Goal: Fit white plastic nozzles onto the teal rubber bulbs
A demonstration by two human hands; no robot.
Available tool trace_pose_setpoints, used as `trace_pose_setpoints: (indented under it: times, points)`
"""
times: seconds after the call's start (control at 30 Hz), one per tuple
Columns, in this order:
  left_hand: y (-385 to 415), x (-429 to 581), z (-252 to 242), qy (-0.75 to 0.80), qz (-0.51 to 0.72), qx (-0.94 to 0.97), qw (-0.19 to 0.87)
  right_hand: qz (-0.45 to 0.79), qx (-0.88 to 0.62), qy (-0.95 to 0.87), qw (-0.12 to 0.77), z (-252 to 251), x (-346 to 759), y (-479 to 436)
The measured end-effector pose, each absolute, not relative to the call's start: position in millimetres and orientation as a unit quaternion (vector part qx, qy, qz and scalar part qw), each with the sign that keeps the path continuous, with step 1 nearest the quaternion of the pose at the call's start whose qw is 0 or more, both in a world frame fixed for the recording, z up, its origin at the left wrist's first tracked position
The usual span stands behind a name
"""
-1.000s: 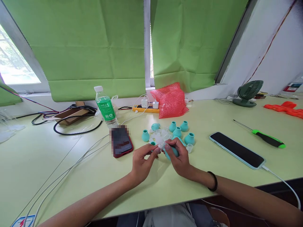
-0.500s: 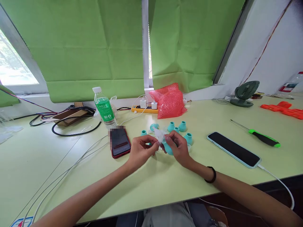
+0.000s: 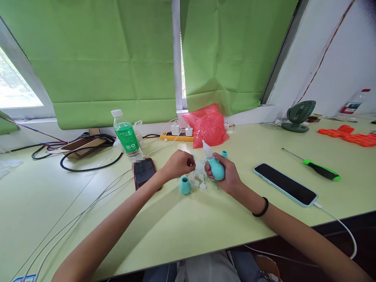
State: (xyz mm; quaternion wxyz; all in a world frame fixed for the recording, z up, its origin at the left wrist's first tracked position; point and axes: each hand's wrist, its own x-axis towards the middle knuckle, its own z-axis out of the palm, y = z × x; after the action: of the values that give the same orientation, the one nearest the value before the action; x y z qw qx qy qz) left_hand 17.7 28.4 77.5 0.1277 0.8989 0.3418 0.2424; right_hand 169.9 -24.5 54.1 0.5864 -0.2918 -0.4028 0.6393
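My right hand (image 3: 226, 176) is closed round a teal rubber bulb (image 3: 216, 169) with a clear plastic nozzle (image 3: 206, 149) pointing up and left. My left hand (image 3: 178, 163) hovers, fingers curled downward, over a small heap of clear plastic parts (image 3: 199, 177); what its fingertips hold is hidden. A loose teal bulb (image 3: 185, 185) stands on the desk just below that hand. Another teal bulb (image 3: 225, 154) peeks out behind my right hand.
A red phone (image 3: 143, 172) lies left of my hands, a green-labelled water bottle (image 3: 127, 137) behind it. A light-blue phone (image 3: 284, 184) on a cable and a green-handled screwdriver (image 3: 314, 165) lie to the right. Pink bubble wrap (image 3: 208, 125), a power strip (image 3: 177, 136) and cables sit at the back.
My hands have parted. The right hand raised the bulb so its nozzle points up; the left hand moved back over the clear parts. The view shifted, and one teal bulb now stands in front.
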Motion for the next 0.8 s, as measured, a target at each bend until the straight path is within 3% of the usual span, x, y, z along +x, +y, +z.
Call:
trace_pose_setpoints:
  times: [0.07, 0.2, 0.4, 0.53, 0.6, 0.7, 0.8]
  points:
    - [35, 20, 70, 0.361, 0.24, 0.899, 0.057, 0.605, -0.301, -0.417, 0.607, 54, 168, -26]
    - [41, 17, 65, 0.379, 0.261, 0.887, 0.037, 0.543, -0.348, -0.473, 0.6, 48, 163, -26]
    - [17, 12, 82, 0.388, 0.398, 0.805, 0.207, 0.405, -0.416, -0.596, 0.554, 36, 154, -30]
    - [-4, 18, 87, 0.393, 0.33, 0.849, 0.125, 0.395, -0.377, -0.642, 0.538, 35, 152, -37]
    - [-6, 17, 89, 0.371, 0.297, 0.86, 0.186, 0.441, -0.346, -0.653, 0.509, 37, 153, -40]
    - [1, 12, 93, 0.33, 0.255, 0.83, 0.371, 0.5, -0.298, -0.663, 0.471, 42, 156, -41]
    - [10, 9, 91, 0.343, 0.288, 0.804, 0.39, 0.494, -0.29, -0.663, 0.482, 43, 157, -40]
